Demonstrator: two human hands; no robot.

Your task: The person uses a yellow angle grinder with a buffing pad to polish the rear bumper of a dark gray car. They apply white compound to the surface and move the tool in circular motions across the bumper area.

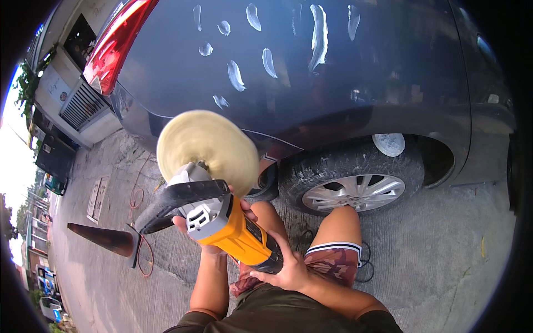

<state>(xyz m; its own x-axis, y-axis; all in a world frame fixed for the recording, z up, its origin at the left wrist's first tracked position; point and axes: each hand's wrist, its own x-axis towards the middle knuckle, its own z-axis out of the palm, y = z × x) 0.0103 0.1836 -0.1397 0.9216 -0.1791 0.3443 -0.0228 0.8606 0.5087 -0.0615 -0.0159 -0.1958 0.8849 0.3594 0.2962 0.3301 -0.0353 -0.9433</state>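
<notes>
I hold a yellow-and-grey rotary polisher (235,237) in front of me with both hands. My left hand (214,250) grips its body from beneath, just behind the grey gear head and the black loop handle (187,191). Around the black rear end of the body curls my right hand (291,266). The cream buffing pad (204,145) faces the lower rear of a dark blue car panel (300,95); whether the two touch I cannot tell. Several white compound smears (319,37) mark the panel above it.
A rear wheel (354,193) stands close before my knees, with a round whitish pad (389,145) resting on its tyre. At upper left is a red tail light (112,45). A tipped-over traffic cone (104,241) and an orange cord (145,260) lie on the concrete (437,258).
</notes>
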